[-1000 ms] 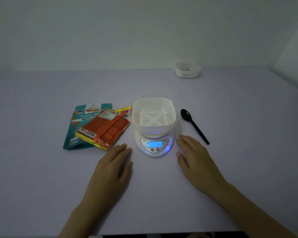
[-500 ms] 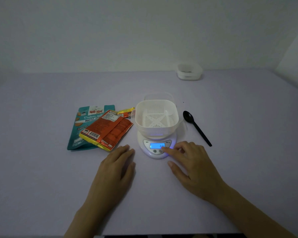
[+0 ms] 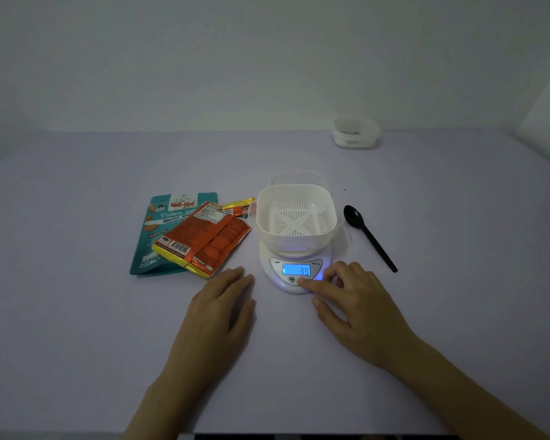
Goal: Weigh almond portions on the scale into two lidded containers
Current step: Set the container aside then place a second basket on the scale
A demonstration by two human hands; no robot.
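Note:
A white kitchen scale (image 3: 294, 268) stands mid-table, its blue display reading 39. On it sits a white container (image 3: 296, 217) with a slotted insert, empty. My right hand (image 3: 353, 306) reaches to the scale's front, its index fingertip pressing a button under the display while the other fingers are curled. My left hand (image 3: 218, 315) rests flat on the table, left of the scale. A teal roasted-almond pouch (image 3: 159, 230) lies to the left, with an orange packet (image 3: 204, 238) on top of it. A black spoon (image 3: 367, 235) lies right of the scale.
A second white container (image 3: 356, 133) stands at the far edge by the wall. A clear lid (image 3: 296, 177) lies just behind the scale. A small orange-yellow packet (image 3: 240, 207) lies between the pouch and the scale. The purple table (image 3: 77, 328) reaches the wall.
My right hand moved left from the table beside the scale onto the scale's front, its index finger coming to a button. The display still reads 39. My left hand stayed put.

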